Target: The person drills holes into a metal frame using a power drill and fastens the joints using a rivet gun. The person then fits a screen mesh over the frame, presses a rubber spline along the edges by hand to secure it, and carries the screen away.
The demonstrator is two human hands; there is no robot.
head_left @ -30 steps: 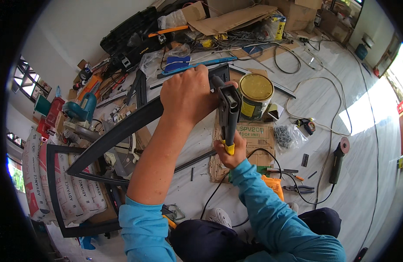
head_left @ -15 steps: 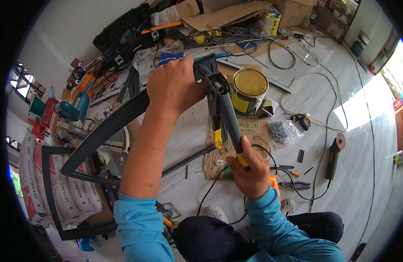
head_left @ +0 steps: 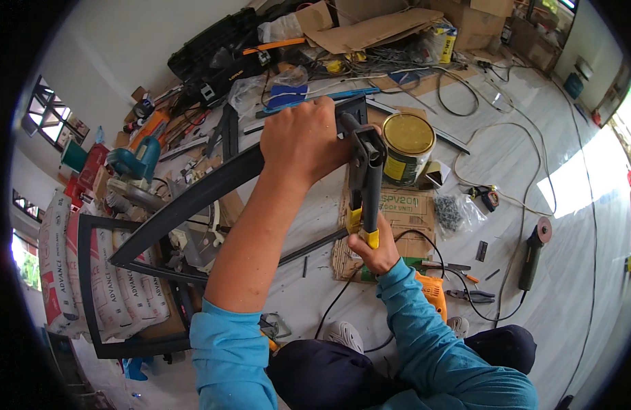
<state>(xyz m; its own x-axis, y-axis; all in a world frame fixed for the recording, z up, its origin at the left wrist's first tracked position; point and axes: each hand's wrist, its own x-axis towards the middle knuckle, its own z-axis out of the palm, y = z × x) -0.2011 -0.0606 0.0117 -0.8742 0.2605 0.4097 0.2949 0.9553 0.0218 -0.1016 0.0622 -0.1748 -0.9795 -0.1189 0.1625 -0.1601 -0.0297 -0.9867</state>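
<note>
Left hand (head_left: pixel 304 142) clasping the black frame (head_left: pixel 199 195), the right hand (head_left: pixel 380 253) at five o'clock has squeezed together the lever-riveter handles (head_left: pixel 372 195), seemingly completing a stroke.

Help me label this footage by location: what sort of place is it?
Probably a room under construction or renovation, doubling as a makeshift workshop. The stacked sacks at the left, plus the angle grinder and pliers lying on the floor, suggest it.
</note>
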